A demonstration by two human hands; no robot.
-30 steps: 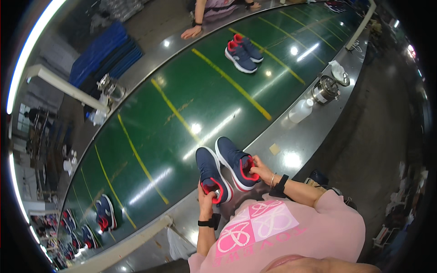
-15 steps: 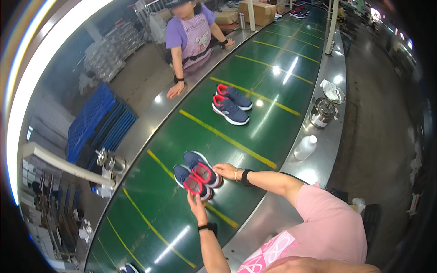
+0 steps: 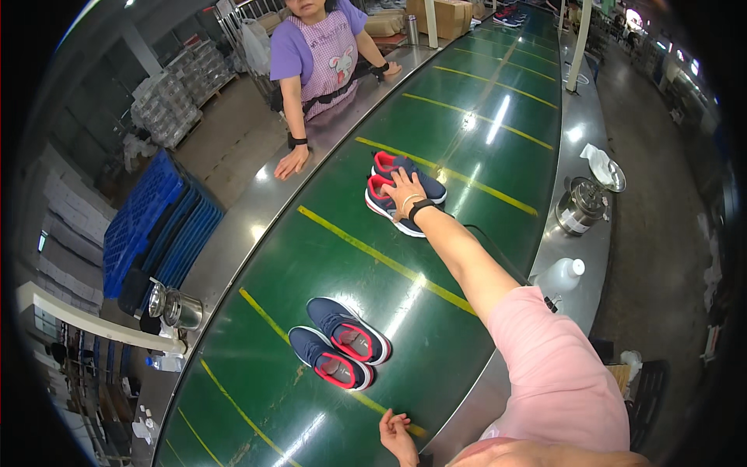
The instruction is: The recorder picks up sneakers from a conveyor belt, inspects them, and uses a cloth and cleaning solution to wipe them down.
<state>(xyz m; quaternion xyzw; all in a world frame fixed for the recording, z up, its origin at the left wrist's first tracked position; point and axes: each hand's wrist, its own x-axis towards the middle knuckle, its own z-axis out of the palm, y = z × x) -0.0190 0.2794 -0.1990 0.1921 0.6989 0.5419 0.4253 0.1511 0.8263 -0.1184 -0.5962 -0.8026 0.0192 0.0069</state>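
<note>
My right hand reaches across the green conveyor belt to the farther pair of navy sneakers with red linings and white soles. Its fingers close over the collar of the nearer sneaker in that pair; part of the grip is hidden by the hand itself. A second matching pair of sneakers rests side by side on the belt closer to me, heels toward me, touched by neither hand. My left hand hovers low by the belt's near edge, fingers loosely bent and apart, holding nothing.
Across the belt a person in a purple top leans on the metal ledge. Along my side stand a white bottle and a steel pot. Blue pallets are stacked at the left. More shoes lie far up the belt.
My right hand has left the nearer pair and moved forward onto the farther sneakers. My left hand has let go of the nearer pair and drawn back toward me.
</note>
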